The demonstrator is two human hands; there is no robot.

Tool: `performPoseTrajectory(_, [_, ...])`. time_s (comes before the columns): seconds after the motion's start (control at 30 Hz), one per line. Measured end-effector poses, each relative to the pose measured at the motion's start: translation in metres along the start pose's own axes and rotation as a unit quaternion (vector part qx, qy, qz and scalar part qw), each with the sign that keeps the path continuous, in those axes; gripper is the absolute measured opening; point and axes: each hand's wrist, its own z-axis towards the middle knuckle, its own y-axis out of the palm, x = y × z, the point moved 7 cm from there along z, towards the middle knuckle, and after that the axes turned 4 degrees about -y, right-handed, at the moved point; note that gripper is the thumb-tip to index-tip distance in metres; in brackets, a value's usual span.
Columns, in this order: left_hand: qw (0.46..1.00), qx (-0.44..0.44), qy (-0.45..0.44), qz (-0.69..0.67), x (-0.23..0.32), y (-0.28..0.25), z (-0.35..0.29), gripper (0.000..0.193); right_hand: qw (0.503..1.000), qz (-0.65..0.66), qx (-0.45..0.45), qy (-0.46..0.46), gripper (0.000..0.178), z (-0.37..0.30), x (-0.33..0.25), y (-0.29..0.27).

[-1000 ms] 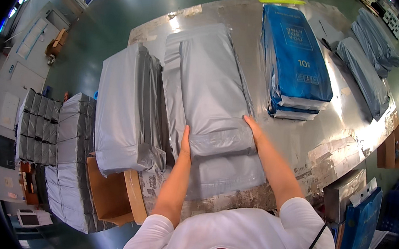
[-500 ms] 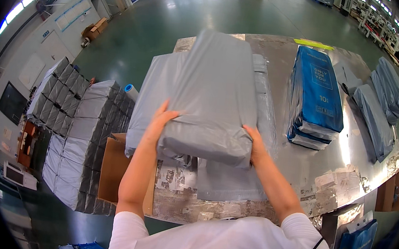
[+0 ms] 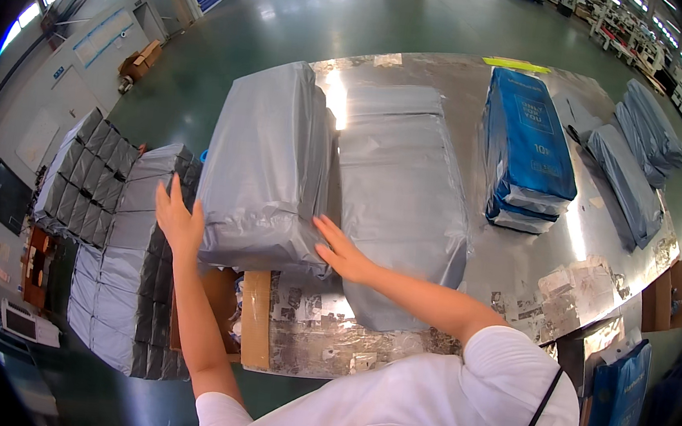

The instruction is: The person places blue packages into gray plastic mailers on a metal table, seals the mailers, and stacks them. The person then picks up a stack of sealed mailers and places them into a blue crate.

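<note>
Alignment seems the step: left hand splayed beside the grey plastic-bagged stack, right hand splayed at its near corner; next calls for gentle squaring.

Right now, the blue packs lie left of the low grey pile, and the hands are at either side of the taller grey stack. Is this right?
One detail is wrong: in the head view, the blue packs lie right of the low grey pile. The left hand and right hand are at either side of the taller grey stack.
</note>
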Motion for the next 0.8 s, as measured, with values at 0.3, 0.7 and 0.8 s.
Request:
performPoseTrajectory(0.3, [0.821, -0.359, 0.231, -0.379, 0.395, 0.161, -0.107, 0.019, 0.865, -0.464, -0.103, 0.159, 0.065, -0.239, 0.11, -0.07])
performPoseTrajectory(0.7, [0.931, -0.286, 0.19, -0.124, 0.439, 0.477, -0.051, 0.019, 0.919, -0.351, 0.002, 0.18, 0.055, -0.252, 0.116, -0.138])
performPoseTrajectory(0.8, [0.885, -0.422, 0.181, -0.083, 0.449, 0.512, -0.051, 0.017, 0.916, -0.366, 0.018, 0.161, 0.053, -0.226, 0.129, -0.168])
